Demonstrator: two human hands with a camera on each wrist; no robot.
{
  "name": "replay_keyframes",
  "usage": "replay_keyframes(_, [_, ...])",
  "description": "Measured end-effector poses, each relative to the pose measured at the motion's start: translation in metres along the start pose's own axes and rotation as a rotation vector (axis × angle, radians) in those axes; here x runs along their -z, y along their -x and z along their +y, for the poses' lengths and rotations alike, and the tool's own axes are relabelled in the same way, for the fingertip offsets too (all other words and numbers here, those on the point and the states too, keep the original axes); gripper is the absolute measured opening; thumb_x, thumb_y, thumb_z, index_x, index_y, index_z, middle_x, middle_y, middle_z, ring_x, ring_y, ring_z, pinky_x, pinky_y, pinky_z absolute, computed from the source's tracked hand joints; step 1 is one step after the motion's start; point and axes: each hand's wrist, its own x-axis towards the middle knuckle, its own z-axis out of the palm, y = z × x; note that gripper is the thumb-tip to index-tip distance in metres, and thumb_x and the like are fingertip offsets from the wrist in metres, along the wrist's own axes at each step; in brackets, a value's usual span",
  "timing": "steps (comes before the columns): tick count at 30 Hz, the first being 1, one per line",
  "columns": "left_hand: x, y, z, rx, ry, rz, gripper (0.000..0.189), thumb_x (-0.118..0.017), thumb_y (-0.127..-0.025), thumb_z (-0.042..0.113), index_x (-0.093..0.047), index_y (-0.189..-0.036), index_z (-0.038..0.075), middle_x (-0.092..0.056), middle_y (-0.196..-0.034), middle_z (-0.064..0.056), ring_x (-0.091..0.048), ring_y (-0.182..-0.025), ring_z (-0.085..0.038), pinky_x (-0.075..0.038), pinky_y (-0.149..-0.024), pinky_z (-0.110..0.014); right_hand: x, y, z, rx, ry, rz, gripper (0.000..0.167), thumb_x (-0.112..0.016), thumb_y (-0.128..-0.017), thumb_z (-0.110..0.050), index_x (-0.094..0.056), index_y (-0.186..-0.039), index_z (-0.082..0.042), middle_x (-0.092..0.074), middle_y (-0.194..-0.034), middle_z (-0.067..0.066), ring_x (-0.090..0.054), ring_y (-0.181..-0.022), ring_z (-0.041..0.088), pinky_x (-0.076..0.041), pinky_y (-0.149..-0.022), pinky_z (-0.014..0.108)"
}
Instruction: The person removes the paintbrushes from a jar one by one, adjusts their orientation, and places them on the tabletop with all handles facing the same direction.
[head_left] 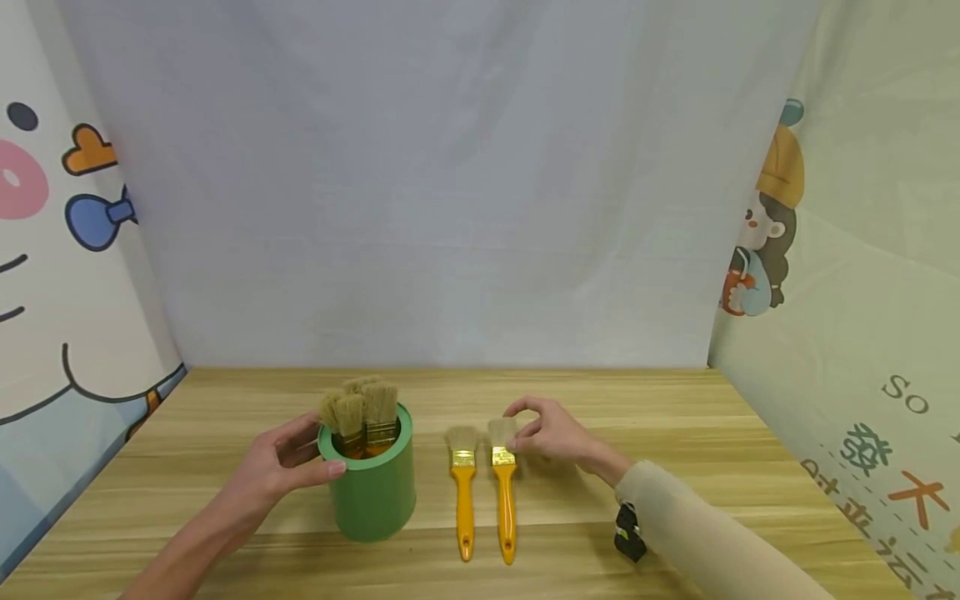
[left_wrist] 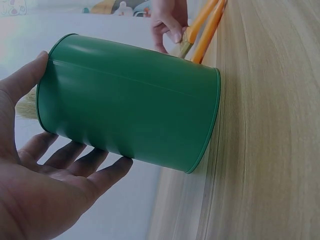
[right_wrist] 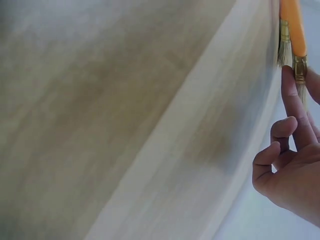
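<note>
A green can (head_left: 372,496) stands on the table holding several paintbrushes (head_left: 367,410), bristles up. My left hand (head_left: 273,462) grips it from the left, thumb at the near rim and fingers round the far side; the left wrist view shows the fingertips against the green wall (left_wrist: 130,100). To the right of the can lie two paintbrushes with orange handles, bristles pointing away from me. My right hand (head_left: 555,437) pinches the right paintbrush (head_left: 504,492) near its metal band, with thumb and index finger on either side. The left paintbrush (head_left: 464,496) lies beside it, untouched.
The wooden table (head_left: 600,392) ends at a pale curtain (head_left: 450,208) behind. Printed cloths hang on the left (head_left: 67,292) and right (head_left: 840,333). A black strap piece (head_left: 630,533) hangs below the right sleeve (head_left: 697,517).
</note>
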Motion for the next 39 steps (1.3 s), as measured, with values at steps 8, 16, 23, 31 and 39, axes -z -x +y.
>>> replay_keyframes(8, [-0.0010, -0.0007, 0.0014, -0.005, 0.001, -0.003, 0.083, -0.073, -0.100, 0.021, -0.027, -0.166, 0.000, -0.032, -0.164, -0.029, -0.036, -0.148, -0.052, -0.044, -0.111, -0.059, -0.0029, -0.0026, -0.0005, -0.017, 0.034, -0.009, 0.043, -0.076, -0.095, -0.001, -0.056, -0.133, 0.006, -0.077, -0.090, 0.012, -0.050, -0.062, 0.012, -0.032, -0.055, 0.026])
replay_keyframes(16, [-0.0014, -0.0009, -0.0003, 0.001, 0.010, -0.004, 0.083, -0.072, -0.101, 0.020, -0.025, -0.166, -0.002, -0.032, -0.164, -0.031, -0.037, -0.147, -0.052, -0.046, -0.110, -0.056, -0.0020, -0.0028, -0.0011, -0.009, 0.071, -0.022, 0.043, -0.077, -0.095, -0.003, -0.058, -0.132, 0.006, -0.076, -0.084, 0.010, -0.053, -0.064, 0.014, -0.035, -0.058, 0.027])
replay_keyframes(23, [-0.0005, -0.0011, -0.0012, 0.008, 0.006, 0.002, 0.085, -0.073, -0.100, 0.019, -0.023, -0.166, -0.002, -0.030, -0.165, -0.031, -0.036, -0.147, -0.051, -0.046, -0.110, -0.055, -0.0006, -0.0039, -0.0007, 0.023, 0.085, -0.031, 0.044, -0.078, -0.095, -0.004, -0.058, -0.132, 0.007, -0.075, -0.084, 0.014, -0.056, -0.066, 0.017, -0.038, -0.059, 0.028])
replay_keyframes(31, [-0.0012, 0.0002, -0.0006, 0.011, 0.006, 0.002, 0.086, -0.073, -0.100, 0.019, -0.022, -0.166, -0.003, -0.029, -0.165, -0.031, -0.035, -0.148, -0.052, -0.045, -0.111, -0.056, 0.0009, -0.0079, 0.0048, 0.034, 0.140, -0.050, 0.041, -0.078, -0.095, -0.006, -0.060, -0.130, 0.006, -0.075, -0.082, 0.008, -0.063, -0.070, 0.018, -0.045, -0.066, 0.029])
replay_keyframes(39, [-0.0007, -0.0005, -0.0017, 0.017, 0.011, -0.001, 0.086, -0.073, -0.100, 0.018, -0.022, -0.166, -0.002, -0.029, -0.165, -0.030, -0.035, -0.148, -0.051, -0.046, -0.110, -0.055, 0.0018, -0.0097, 0.0076, 0.059, 0.168, -0.047, 0.041, -0.080, -0.094, -0.007, -0.063, -0.128, 0.006, -0.073, -0.082, 0.007, -0.065, -0.073, 0.018, -0.051, -0.070, 0.031])
